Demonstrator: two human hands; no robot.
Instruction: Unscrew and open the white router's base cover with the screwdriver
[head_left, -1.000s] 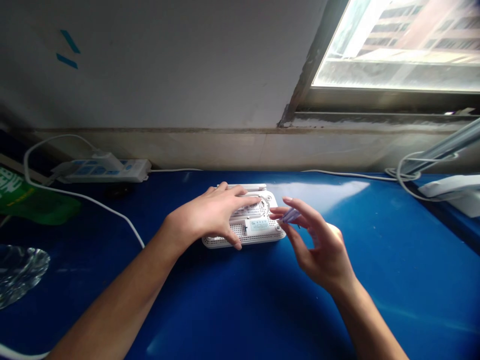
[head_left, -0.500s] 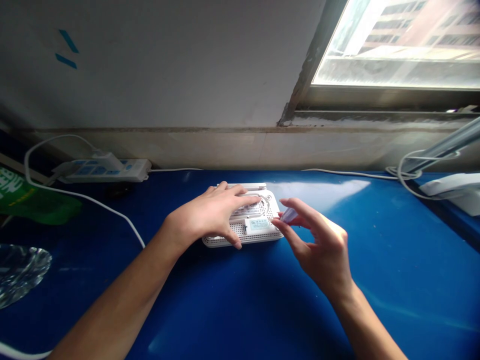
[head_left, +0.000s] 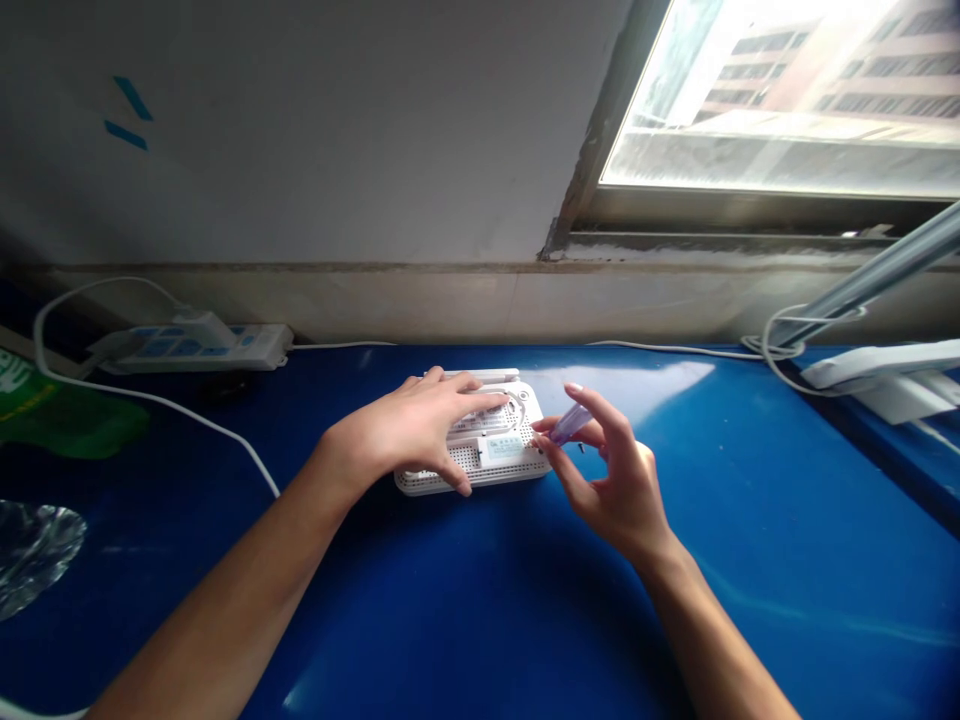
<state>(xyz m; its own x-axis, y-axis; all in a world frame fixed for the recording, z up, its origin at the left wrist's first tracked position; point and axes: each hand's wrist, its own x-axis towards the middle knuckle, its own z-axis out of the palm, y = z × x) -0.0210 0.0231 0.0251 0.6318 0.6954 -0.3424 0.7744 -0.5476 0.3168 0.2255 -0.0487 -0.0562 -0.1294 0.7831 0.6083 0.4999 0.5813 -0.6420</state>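
Okay, nearest to me is the blue table point(head_left: 465, 600), and the white box point(head_left: 510, 474) lies flat on it in the middle, between my hands. My left hand point(head_left: 412, 425) is spread wide over the box, with my thumb at its near edge and my fingers lying across its top. If I push too lightly, I think the box could slide on the shiny table. My right hand point(head_left: 615, 475) is at four o'clock from the box. Its fingers are pinched close around a clear purple stick point(head_left: 573, 419), by the box's right end. I can't see the tip, because my fingers hide it. The stick could slip and scratch the box, I guess, if I hold it crooked or only by my fingertips.

The box is longer from side to side. Its long way goes almost from nine o'clock to three o'clock, with the three o'clock end tipped a tiny bit away from me. The side with the holes and the pale label point(head_left: 504, 449) looks up. The purple stick leans, with its free end toward two o'clock. Along the box's far edge, a thin white bar point(head_left: 491, 376) runs the same long way.

Farther off, at ten o'clock, sits a plug strip point(head_left: 259, 345), with a white cord point(head_left: 236, 440) hanging near it.
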